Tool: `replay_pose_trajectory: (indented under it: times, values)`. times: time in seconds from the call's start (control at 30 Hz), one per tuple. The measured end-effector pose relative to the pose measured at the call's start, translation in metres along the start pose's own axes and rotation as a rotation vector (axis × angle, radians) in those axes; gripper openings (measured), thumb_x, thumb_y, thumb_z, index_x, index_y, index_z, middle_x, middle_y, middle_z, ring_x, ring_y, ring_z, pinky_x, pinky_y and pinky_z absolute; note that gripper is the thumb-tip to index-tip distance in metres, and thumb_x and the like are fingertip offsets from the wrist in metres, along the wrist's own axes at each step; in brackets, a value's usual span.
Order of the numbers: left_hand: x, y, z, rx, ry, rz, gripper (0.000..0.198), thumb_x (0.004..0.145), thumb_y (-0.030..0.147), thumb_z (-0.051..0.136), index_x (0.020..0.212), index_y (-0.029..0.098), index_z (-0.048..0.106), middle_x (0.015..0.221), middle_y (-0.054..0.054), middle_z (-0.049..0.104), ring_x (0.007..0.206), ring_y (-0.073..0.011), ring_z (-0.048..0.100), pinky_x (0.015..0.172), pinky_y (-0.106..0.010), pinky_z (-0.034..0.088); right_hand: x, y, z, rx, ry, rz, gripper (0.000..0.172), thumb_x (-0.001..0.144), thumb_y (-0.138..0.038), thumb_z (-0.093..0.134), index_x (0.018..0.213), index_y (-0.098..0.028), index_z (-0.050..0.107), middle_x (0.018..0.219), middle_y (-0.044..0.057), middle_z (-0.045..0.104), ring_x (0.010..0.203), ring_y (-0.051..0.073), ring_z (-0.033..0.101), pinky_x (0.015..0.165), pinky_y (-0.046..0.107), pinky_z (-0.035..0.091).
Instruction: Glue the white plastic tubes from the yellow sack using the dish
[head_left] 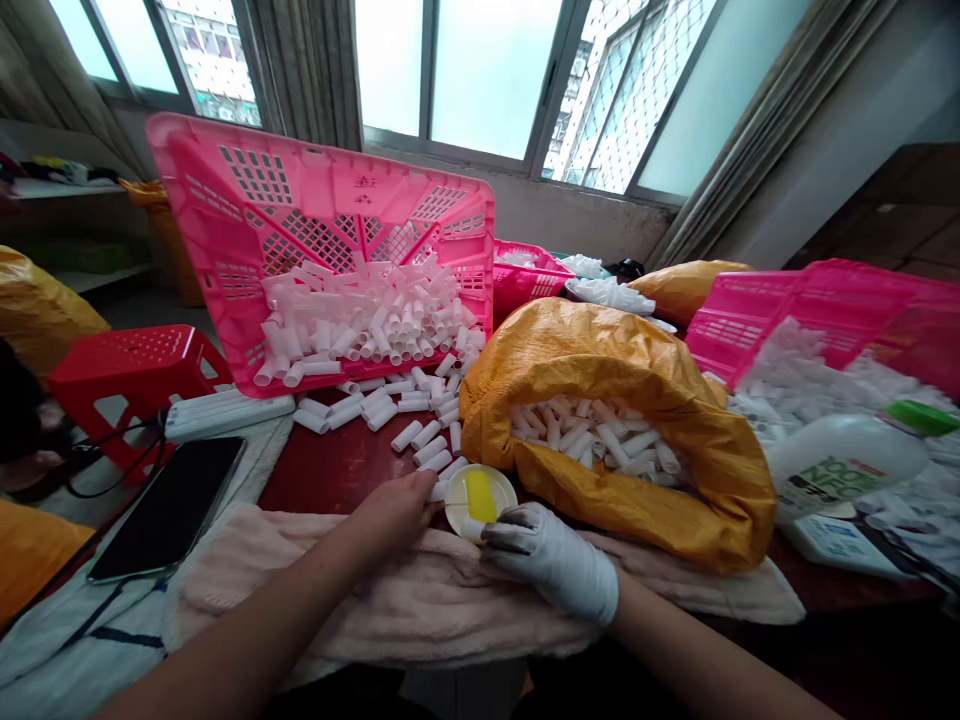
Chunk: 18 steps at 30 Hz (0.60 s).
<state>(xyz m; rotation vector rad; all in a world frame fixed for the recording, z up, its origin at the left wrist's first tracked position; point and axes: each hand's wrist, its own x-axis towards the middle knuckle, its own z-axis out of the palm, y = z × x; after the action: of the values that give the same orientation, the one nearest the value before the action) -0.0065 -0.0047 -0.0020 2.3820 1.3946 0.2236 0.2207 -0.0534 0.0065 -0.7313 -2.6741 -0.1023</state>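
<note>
My bare left hand (396,510) rests on a pale pink towel (420,600), fingers curled around a small white plastic tube at the edge of a little round white dish (480,497) with a yellow pad in it. My right hand (551,555), in a white glove, lies just right of the dish, fingers bent and touching its rim. Loose white tubes (420,425) lie scattered on the dark red table just beyond my hands. An open orange sack (622,400) holding more tubes sits to the right of the dish.
A tilted pink crate (315,200) spills white tubes at the back. Another pink crate (817,300) with tubes stands at the right, a white bottle (847,460) before it. A black phone (169,505) lies at the left near a red stool (131,365).
</note>
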Motion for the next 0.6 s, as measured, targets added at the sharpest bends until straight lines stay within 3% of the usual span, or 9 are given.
replay_pose_trajectory:
  times: [0.07,0.17,0.23,0.27,0.37,0.43,0.53,0.6]
  values:
    - [0.001,-0.001,0.0,0.01,0.007,-0.014,0.018,0.082,0.036,0.041,0.083,0.019,0.048,0.086,-0.004,0.06,0.077,-0.0167,0.056,0.066,-0.025,0.04,0.006,0.0,0.0,0.158,0.095,0.065,0.018,0.084,-0.019,0.05,0.099,-0.025,0.057,0.098,0.003,0.062,0.085,0.017,0.055,0.072,0.032,0.045]
    - [0.001,-0.001,-0.001,0.066,0.104,0.031,0.016,0.081,0.033,0.043,0.085,0.019,0.051,0.088,-0.004,0.058,0.082,-0.0174,0.054,0.072,-0.027,0.039,0.019,0.001,0.007,0.527,0.447,0.357,0.025,0.084,-0.018,0.048,0.108,-0.025,0.05,0.107,0.005,0.056,0.097,0.017,0.053,0.083,0.033,0.045]
    - [0.0,-0.001,-0.003,0.087,0.17,0.075,0.015,0.081,0.031,0.044,0.088,0.02,0.052,0.089,-0.003,0.058,0.085,-0.0178,0.052,0.075,-0.028,0.038,0.028,0.0,0.013,0.755,0.632,0.549,0.023,0.085,-0.02,0.047,0.107,-0.025,0.048,0.104,0.005,0.057,0.095,0.016,0.055,0.082,0.031,0.047]
    - [0.0,0.0,-0.005,0.082,0.192,0.1,0.015,0.081,0.03,0.045,0.089,0.02,0.052,0.089,-0.003,0.058,0.085,-0.0175,0.051,0.075,-0.028,0.038,0.033,0.0,0.016,0.833,0.665,0.618,0.021,0.084,-0.022,0.048,0.105,-0.025,0.05,0.1,0.004,0.058,0.09,0.016,0.057,0.078,0.03,0.049]
    - [-0.003,0.002,-0.011,0.031,0.208,0.184,0.013,0.081,0.029,0.045,0.087,0.019,0.051,0.084,-0.002,0.058,0.081,-0.0152,0.052,0.073,-0.025,0.039,0.042,-0.002,0.013,0.895,0.678,0.683,0.016,0.083,-0.024,0.05,0.099,-0.024,0.052,0.094,0.002,0.059,0.083,0.014,0.058,0.075,0.028,0.05]
    - [-0.005,0.005,-0.013,0.025,0.191,0.232,0.014,0.082,0.03,0.044,0.083,0.019,0.051,0.081,-0.002,0.058,0.077,-0.0143,0.053,0.069,-0.024,0.04,0.043,-0.003,0.005,0.804,0.64,0.577,0.016,0.082,-0.023,0.05,0.098,-0.025,0.052,0.097,0.003,0.058,0.09,0.015,0.056,0.083,0.03,0.047]
    - [-0.009,0.013,-0.011,0.118,0.188,0.248,0.018,0.082,0.033,0.043,0.081,0.018,0.052,0.077,-0.003,0.06,0.072,-0.0153,0.054,0.065,-0.025,0.04,0.045,-0.003,-0.01,0.63,0.419,0.463,0.021,0.083,-0.025,0.048,0.104,-0.023,0.052,0.099,0.005,0.058,0.094,0.017,0.054,0.085,0.032,0.044]
    - [-0.01,0.02,-0.006,0.214,0.202,0.213,0.02,0.082,0.032,0.042,0.079,0.017,0.053,0.073,-0.004,0.061,0.069,-0.0165,0.055,0.063,-0.026,0.04,0.049,-0.002,-0.013,0.561,0.29,0.634,0.024,0.086,-0.033,0.042,0.101,-0.02,0.054,0.087,0.006,0.062,0.081,0.017,0.058,0.074,0.03,0.046]
